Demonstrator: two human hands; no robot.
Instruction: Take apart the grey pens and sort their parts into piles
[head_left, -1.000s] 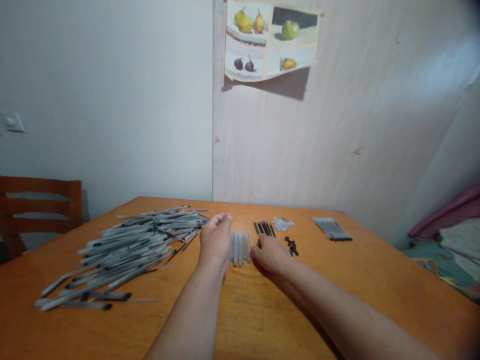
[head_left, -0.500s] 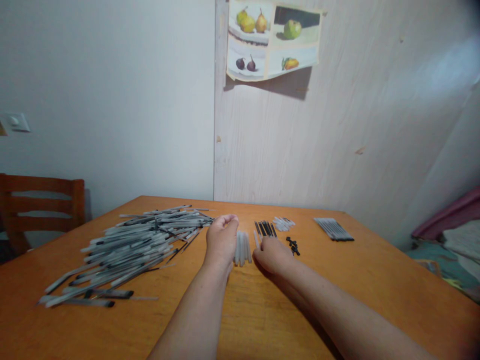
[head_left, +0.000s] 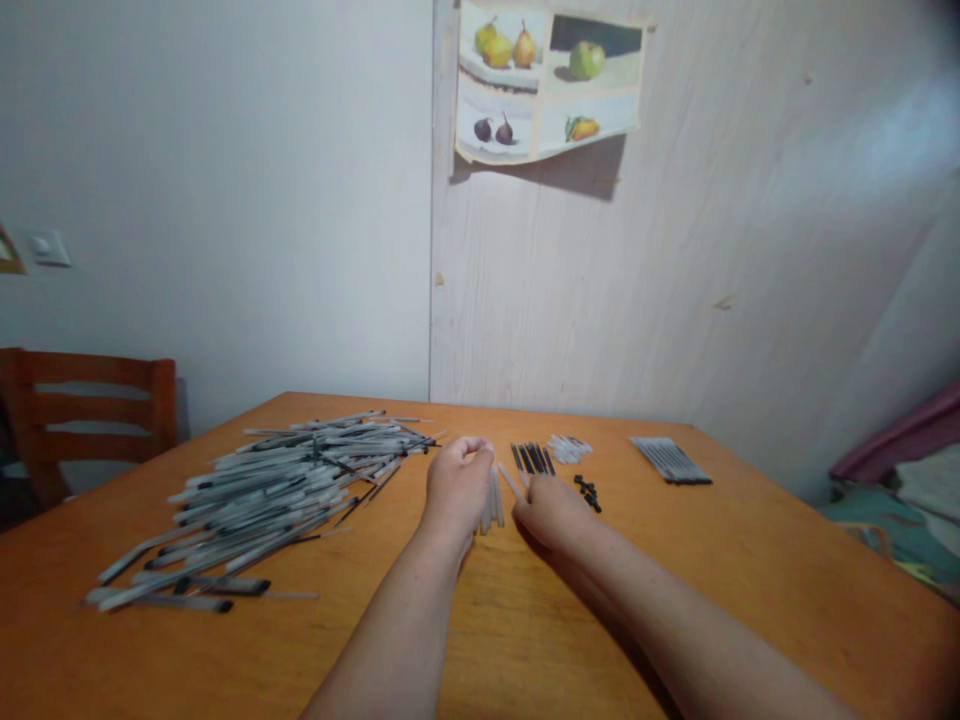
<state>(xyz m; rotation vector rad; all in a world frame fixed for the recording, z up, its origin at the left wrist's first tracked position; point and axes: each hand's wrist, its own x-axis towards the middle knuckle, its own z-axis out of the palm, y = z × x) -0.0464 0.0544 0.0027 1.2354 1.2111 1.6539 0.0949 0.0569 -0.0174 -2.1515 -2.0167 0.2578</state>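
My left hand (head_left: 459, 487) is closed, thumb against curled fingers, over the left part of a short row of whitish pen barrels (head_left: 493, 505). Whatever sits between its fingertips is hidden. Just to the right, my right hand (head_left: 553, 507) is closed low over the table, and a slim white pen barrel (head_left: 511, 480) pokes out from its fingers towards the left hand. Beyond the right hand lie black thin rods (head_left: 533, 458) side by side. Small clear pieces (head_left: 570, 449) and little black plugs (head_left: 588, 493) are heaped beside them.
A large loose pile of whitish pens (head_left: 277, 500) with dark ends covers the left of the wooden table (head_left: 517, 640). A neat row of pens (head_left: 670, 461) lies at the right. A wooden chair (head_left: 94, 410) stands beyond the left edge; a fruit picture (head_left: 547, 85) hangs on the wall.
My left hand has shifted right, covering more of the barrel row. The barrel at my right hand now leans further left. The view has turned slightly.
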